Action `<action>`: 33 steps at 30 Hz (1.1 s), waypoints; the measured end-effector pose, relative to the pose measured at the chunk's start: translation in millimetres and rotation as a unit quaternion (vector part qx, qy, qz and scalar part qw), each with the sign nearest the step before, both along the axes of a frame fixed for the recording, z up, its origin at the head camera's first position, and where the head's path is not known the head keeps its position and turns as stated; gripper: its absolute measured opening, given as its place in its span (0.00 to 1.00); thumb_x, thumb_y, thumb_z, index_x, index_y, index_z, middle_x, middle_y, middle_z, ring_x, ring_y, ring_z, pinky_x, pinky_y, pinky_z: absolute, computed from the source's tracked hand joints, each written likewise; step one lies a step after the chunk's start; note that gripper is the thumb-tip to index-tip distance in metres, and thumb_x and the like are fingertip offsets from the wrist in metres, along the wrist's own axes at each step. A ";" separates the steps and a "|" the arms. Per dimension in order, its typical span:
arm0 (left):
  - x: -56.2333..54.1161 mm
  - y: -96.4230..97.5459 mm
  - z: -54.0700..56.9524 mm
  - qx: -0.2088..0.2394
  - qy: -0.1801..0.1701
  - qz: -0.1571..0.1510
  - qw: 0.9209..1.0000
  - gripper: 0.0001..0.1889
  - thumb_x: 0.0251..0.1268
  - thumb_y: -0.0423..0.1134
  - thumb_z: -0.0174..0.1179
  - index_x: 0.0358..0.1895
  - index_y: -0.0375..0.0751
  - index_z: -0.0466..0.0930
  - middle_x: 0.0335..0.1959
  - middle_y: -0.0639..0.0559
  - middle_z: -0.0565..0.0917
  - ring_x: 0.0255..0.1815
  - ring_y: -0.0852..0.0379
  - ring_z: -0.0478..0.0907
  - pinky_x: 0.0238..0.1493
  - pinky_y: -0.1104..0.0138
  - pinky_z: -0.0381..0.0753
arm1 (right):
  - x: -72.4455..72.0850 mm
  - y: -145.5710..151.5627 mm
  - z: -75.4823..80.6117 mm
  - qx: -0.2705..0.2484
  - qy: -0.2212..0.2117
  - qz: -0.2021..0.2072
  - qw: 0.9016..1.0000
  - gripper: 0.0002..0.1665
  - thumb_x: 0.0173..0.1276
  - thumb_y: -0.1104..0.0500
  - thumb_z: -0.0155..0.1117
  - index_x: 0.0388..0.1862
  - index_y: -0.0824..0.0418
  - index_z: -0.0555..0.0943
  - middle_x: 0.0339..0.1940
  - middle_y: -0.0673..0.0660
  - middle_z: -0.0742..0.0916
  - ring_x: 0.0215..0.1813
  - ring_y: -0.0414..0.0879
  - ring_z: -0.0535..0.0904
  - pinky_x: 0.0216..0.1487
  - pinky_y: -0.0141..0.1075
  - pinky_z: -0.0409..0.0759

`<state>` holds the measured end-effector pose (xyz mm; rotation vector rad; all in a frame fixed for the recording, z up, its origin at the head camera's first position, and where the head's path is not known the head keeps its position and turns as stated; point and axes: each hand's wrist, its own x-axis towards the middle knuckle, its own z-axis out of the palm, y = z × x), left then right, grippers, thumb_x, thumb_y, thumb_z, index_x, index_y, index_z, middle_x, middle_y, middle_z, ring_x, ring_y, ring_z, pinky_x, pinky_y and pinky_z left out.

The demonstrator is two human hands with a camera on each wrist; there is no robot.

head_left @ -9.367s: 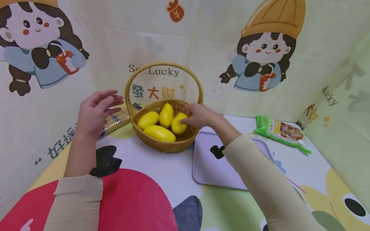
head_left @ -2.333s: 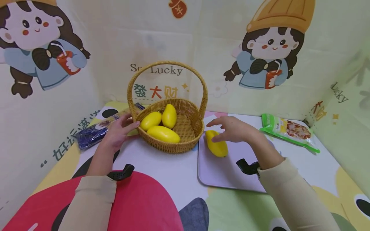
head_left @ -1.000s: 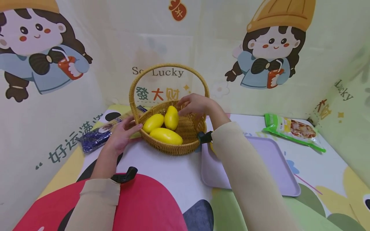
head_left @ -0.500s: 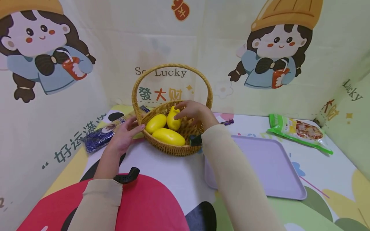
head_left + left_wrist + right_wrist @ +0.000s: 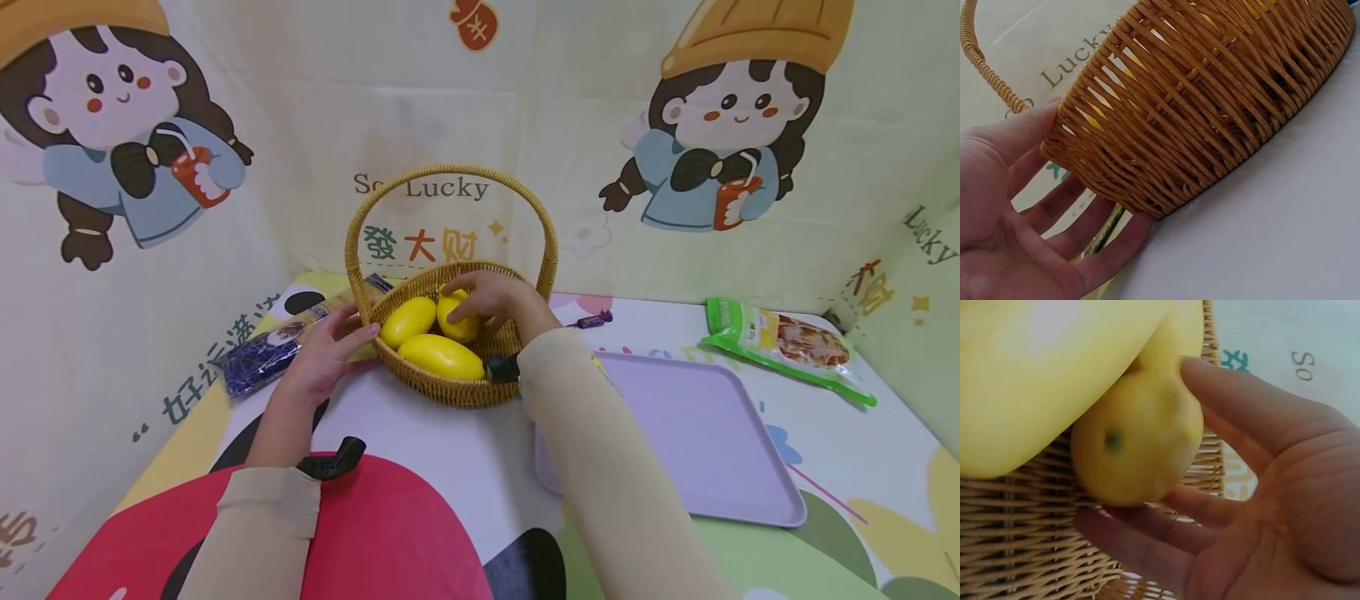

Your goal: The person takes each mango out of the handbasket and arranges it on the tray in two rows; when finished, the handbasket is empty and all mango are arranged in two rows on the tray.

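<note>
A wicker basket [image 5: 442, 392] with a tall arched handle holds 3 yellow mangoes. My left hand [image 5: 326, 350] grips the basket's left end; in the left wrist view its thumb lies at the rim and its fingers reach round the outer side. My right hand [image 5: 506, 300] is inside the basket, its thumb and fingers round the rear mango [image 5: 1135, 440]. Beside that fruit lie a left mango [image 5: 408, 322] and a front mango [image 5: 442, 357]. On the lilac tray [image 5: 697, 433], another mango is almost wholly hidden behind my right sleeve.
Behind my left hand lies a blue and clear food packet [image 5: 262, 354], partly behind the basket. A green-edged food bag [image 5: 795, 346] is at the back right. A small purple-wrapped item [image 5: 592, 319] lies behind the tray. Patterned cloth walls close off the back and sides.
One mango has gone from the basket to the tray. My left hand has come onto the basket's end. My right hand has returned from the tray and taken hold of the rear mango.
</note>
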<state>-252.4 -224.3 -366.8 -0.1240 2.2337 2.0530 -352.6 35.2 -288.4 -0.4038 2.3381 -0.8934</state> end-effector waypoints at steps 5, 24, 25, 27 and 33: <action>0.1 0.1 1.2 -0.004 -0.002 -0.001 1.000 0.40 0.76 0.48 0.62 0.84 0.56 0.51 0.84 0.43 0.56 0.80 0.39 0.61 0.72 0.44 0.74 | 0.4 -2.5 -0.9 0.020 0.003 0.019 1.000 0.32 0.69 0.56 0.72 0.72 0.43 0.77 0.78 0.55 0.70 0.68 0.55 0.74 0.62 0.52 0.85; 1.0 -1.4 5.7 -0.008 -0.004 -0.006 1.000 0.40 0.76 0.48 0.61 0.85 0.56 0.50 0.84 0.43 0.55 0.80 0.39 0.61 0.71 0.45 0.76 | 10.1 9.2 17.6 0.025 0.109 0.053 0.992 0.33 0.69 0.55 0.71 0.73 0.43 0.76 0.79 0.55 0.69 0.64 0.54 0.73 0.53 0.43 0.88; 1.1 -1.6 5.9 -0.007 -0.003 -0.007 1.000 0.40 0.77 0.48 0.61 0.85 0.55 0.50 0.84 0.42 0.55 0.80 0.39 0.61 0.71 0.45 0.76 | 12.4 9.4 20.1 0.025 0.116 0.057 0.991 0.33 0.69 0.55 0.71 0.73 0.43 0.76 0.79 0.55 0.69 0.63 0.54 0.73 0.53 0.43 0.87; 1.7 -1.3 6.0 -0.008 -0.001 -0.008 1.000 0.40 0.77 0.47 0.61 0.85 0.55 0.50 0.84 0.42 0.55 0.80 0.38 0.61 0.70 0.45 0.76 | 17.2 10.3 24.9 0.026 0.132 0.062 0.989 0.33 0.69 0.54 0.71 0.73 0.42 0.76 0.78 0.55 0.71 0.62 0.53 0.74 0.53 0.41 0.86; 3.6 -0.3 4.2 -0.006 0.003 -0.011 1.000 0.40 0.76 0.48 0.61 0.84 0.54 0.51 0.84 0.42 0.56 0.80 0.38 0.61 0.70 0.45 0.76 | 31.3 19.0 38.6 0.010 0.159 0.065 0.985 0.32 0.69 0.53 0.72 0.71 0.40 0.77 0.76 0.52 0.74 0.56 0.51 0.77 0.50 0.40 0.86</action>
